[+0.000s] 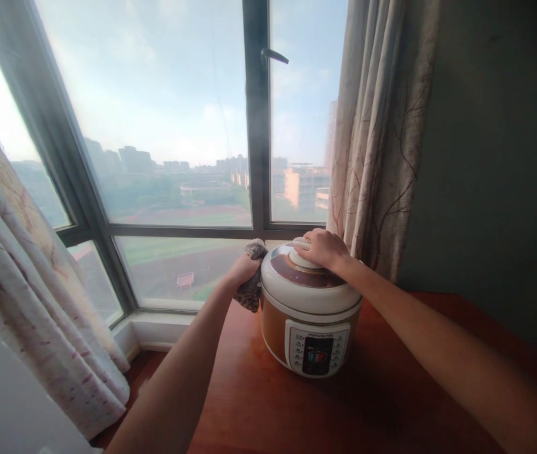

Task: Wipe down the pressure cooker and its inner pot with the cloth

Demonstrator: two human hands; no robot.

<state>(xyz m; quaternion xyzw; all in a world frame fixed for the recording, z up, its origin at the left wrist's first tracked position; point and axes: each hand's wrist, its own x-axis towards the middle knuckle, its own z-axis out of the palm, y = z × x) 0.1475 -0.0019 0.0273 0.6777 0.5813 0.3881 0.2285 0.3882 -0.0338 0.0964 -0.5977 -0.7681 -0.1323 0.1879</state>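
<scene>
— Gripping tight, that right hand point(322, 248): its fingers are curled down over the white knob point(302, 255) on top of the cooker's lid point(308, 284). See it?

— Yes. And the right arm comes in long from the lower right, nearly straight, wrist a little raised above the lid.

— What about the left hand point(244, 270)?

— It's closed on a grey cloth point(252, 287), bunched up in the palm and pressed against the left side of the cooker point(310, 315), right where lid meets body. That arm rises from the bottom edge, forearm angled up toward the window point(173, 126).

— So both hands are on the same thing.

— One on top, one at the side. The cooker itself stands upright on the reddish wooden table point(344, 403), near its far edge, control panel point(318, 353) facing us.

— And around it?

— A curtain point(382, 126) hangs just behind it on the right, another curtain point(26, 271) drapes at the left, well apart. Dark wall point(500, 164) to the right.

— Can you tell how much of the cloth lies behind the cooker?

— No, that part is hidden.
</scene>
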